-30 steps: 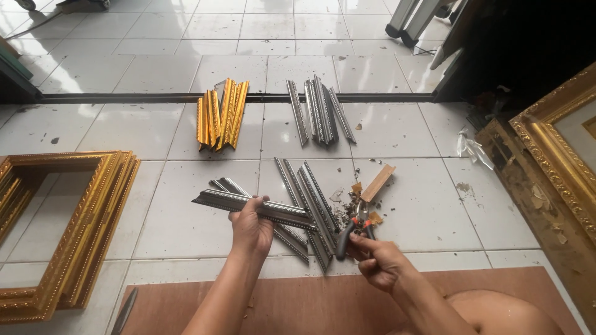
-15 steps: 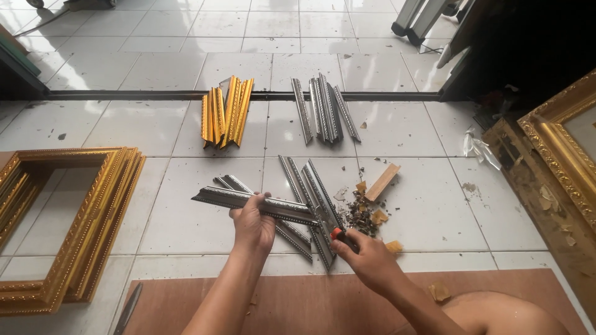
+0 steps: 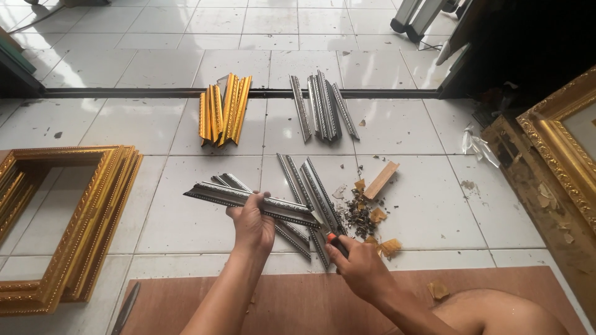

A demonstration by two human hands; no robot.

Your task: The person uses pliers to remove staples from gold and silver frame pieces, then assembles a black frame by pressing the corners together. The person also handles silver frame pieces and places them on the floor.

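Knife (image 3: 335,243) now at moulding's (image 3: 254,203) end.

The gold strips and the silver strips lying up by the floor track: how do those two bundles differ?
The gold moulding bundle is shiny yellow; the silver moulding bundle is dull grey. The gold pieces lie packed close together, nearly parallel; the silver ones fan apart toward the near end. The gold bundle sits left, the silver right. Both are short ribbed lengths lying on the white tiled floor, untouched by either hand.

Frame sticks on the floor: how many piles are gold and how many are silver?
Gold stick piles: 1
Silver stick piles on the floor: 2, the far one and the near one
Total: 3 piles
One more silver stick is in the left hand.
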